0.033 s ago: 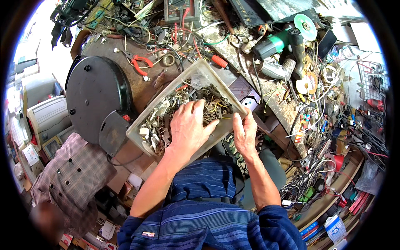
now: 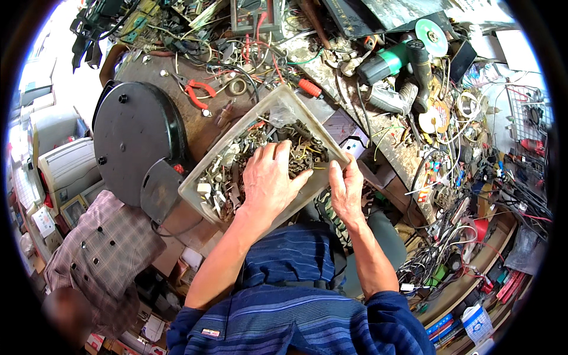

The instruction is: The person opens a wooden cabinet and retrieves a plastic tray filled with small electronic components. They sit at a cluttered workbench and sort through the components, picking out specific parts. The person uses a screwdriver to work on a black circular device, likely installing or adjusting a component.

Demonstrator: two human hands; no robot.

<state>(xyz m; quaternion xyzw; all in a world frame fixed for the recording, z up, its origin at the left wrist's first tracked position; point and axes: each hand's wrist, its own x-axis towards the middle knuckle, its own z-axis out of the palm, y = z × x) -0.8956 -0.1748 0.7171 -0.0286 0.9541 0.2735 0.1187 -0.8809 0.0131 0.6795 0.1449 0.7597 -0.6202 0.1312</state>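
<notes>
A translucent plastic tray (image 2: 207, 165) full of small mixed metal and plastic parts is tilted slightly in front of me. My left hand (image 2: 269, 180) lies over the parts, thumb apart and fingers spread, the fingertips down among the pieces. At the tray's right corner, my right hand (image 2: 346, 189) grips the rim. A clear crumpled bag (image 2: 283, 115) lies in the tray's far end. Red-handled pliers (image 2: 198, 94) and a red-handled tool (image 2: 309, 88) lie just beyond it.
A black round housing (image 2: 133, 142) stands left of the tray. A green angle grinder (image 2: 384, 62), tangled cables (image 2: 461, 236) and scrap crowd the worn bench (image 2: 395, 154). At lower left is another person (image 2: 100, 248) in a checked garment, close to my left arm.
</notes>
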